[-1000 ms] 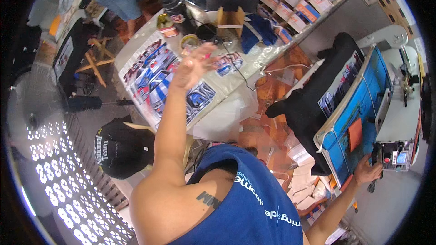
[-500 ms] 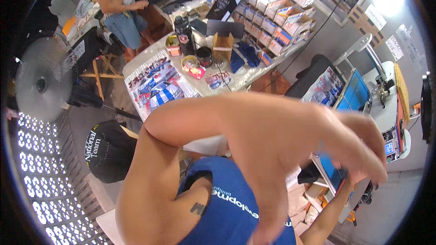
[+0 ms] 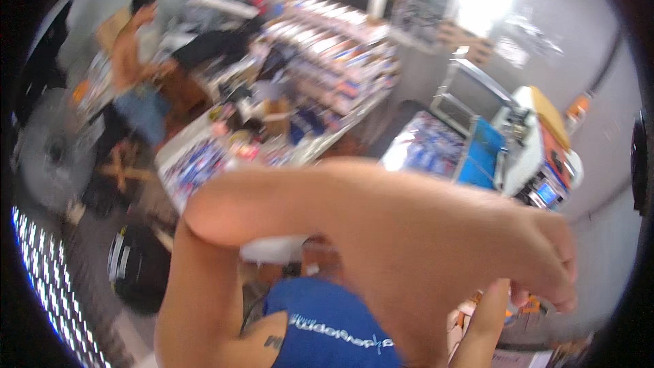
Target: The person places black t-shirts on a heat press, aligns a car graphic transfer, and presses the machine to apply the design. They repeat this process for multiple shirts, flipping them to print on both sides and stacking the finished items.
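Observation:
My left arm bends across the front of me, its elbow at the left. At the right, my left hand (image 3: 541, 255) is closed, fingers curled down; what lies inside them, if anything, is hidden. My right forearm (image 3: 485, 324) rises from the lower edge toward the left hand and passes behind it. Most or all of my right hand is covered there, so its fingers cannot be read. Past the left hand, a small device with a lit blue screen (image 3: 546, 194) stands nearby. My blue printed sleeveless top (image 3: 320, 307) shows beneath the arms.
A long table (image 3: 354, 121) holds rows of small cartons (image 3: 327, 48) and colourful printed graphics (image 3: 194, 163). To the right stands a press-like machine with a blue panel (image 3: 480, 153). A fan (image 3: 54, 153) stands left. Farther back is another person (image 3: 129, 61), shirtless, in blue shorts.
The view has tilted up and blurred, showing more of the back wall and the other person. My left hand's fingers have curled tighter, and the hand appears slightly lower.

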Demonstrator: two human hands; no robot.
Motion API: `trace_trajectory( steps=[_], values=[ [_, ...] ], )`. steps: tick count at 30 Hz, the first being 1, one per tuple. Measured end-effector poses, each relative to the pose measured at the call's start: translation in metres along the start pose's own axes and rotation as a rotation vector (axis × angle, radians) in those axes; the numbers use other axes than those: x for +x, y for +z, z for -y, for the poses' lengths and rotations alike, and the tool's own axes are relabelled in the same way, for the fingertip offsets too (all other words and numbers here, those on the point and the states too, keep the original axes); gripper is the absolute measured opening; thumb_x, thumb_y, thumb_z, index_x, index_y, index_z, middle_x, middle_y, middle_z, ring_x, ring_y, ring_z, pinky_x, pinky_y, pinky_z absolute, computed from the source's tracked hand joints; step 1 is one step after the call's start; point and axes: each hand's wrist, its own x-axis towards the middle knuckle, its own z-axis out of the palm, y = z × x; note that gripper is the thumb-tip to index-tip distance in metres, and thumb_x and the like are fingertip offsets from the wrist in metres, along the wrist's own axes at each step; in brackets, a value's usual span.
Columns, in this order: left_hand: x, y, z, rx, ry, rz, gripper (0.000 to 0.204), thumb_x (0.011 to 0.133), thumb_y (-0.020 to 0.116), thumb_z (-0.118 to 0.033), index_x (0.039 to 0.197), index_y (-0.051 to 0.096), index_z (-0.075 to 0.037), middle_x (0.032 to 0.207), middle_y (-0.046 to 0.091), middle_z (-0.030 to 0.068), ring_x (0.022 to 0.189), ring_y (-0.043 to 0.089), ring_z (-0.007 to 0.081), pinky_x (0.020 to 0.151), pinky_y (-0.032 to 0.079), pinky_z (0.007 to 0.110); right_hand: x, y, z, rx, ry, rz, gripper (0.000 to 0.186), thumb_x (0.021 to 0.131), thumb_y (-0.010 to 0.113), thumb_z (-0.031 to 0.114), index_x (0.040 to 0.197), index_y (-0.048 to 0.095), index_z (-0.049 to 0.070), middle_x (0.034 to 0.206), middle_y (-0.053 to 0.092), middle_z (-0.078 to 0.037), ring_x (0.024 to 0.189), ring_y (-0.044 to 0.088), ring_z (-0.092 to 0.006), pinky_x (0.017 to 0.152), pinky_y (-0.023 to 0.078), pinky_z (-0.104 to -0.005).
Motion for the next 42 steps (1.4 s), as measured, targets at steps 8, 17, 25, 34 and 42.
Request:
trace_trajectory(
  steps=[8, 17, 25, 34, 42],
  values=[
    [0.094, 0.050, 0.129, -0.987, 0.076, -0.130, 0.131, 0.085, 0.031, -0.097, 0.165, 0.014, 0.005, 0.173, 0.017, 0.0236, 0.154, 0.031, 0.0432, 0.123, 0.027, 0.057, 0.003, -0.044, -0.024, -0.065, 0.237, 0.198, 0.054, 0.085, 0.071, 0.042, 0.124, 0.065, 0.004, 0.128, 0.066, -0.017, 0.131, 0.054, -0.0377, 0.118, 0.035, -0.0517],
    [0.130, 0.112, 0.115, -0.855, 0.343, 0.040, 0.115, 0.092, 0.020, -0.088, 0.147, 0.047, 0.009, 0.148, 0.040, 0.0369, 0.138, 0.044, 0.0479, 0.113, 0.036, 0.063, -0.006, -0.062, -0.032, -0.050, 0.409, 0.308, 0.059, 0.076, 0.071, 0.023, 0.127, 0.059, -0.005, 0.136, 0.058, -0.026, 0.130, 0.053, -0.0396, 0.118, 0.036, -0.0486],
    [0.168, 0.106, -0.002, -0.946, 0.152, -0.064, 0.057, 0.101, 0.066, -0.048, 0.115, 0.075, 0.007, 0.119, 0.067, 0.0312, 0.105, 0.069, 0.0384, 0.095, 0.055, 0.048, 0.000, -0.070, -0.029, -0.258, 0.525, 0.520, 0.086, 0.080, 0.071, 0.030, 0.151, 0.039, -0.007, 0.159, 0.039, -0.027, 0.156, 0.027, -0.0406, 0.129, 0.015, -0.0564],
    [0.027, 0.122, 0.237, -0.486, -0.474, 0.717, 0.072, 0.098, 0.056, -0.070, 0.119, 0.080, -0.005, 0.131, 0.067, 0.0279, 0.117, 0.069, 0.0392, 0.104, 0.054, 0.049, 0.005, -0.079, -0.023, -0.183, 0.608, 0.604, 0.085, 0.079, 0.069, 0.016, 0.154, 0.034, -0.003, 0.163, 0.032, -0.021, 0.158, 0.023, -0.0371, 0.125, 0.025, -0.0620],
    [-0.100, 0.214, 0.423, -0.084, -0.821, 0.687, 0.061, 0.096, 0.059, -0.059, 0.117, 0.079, -0.005, 0.124, 0.070, 0.0250, 0.114, 0.070, 0.0384, 0.103, 0.053, 0.049, 0.003, -0.069, -0.028, -0.215, 0.621, 0.596, 0.092, 0.075, 0.077, 0.021, 0.152, 0.034, -0.004, 0.160, 0.034, -0.022, 0.156, 0.026, -0.0377, 0.122, 0.033, -0.0544]
  ],
)
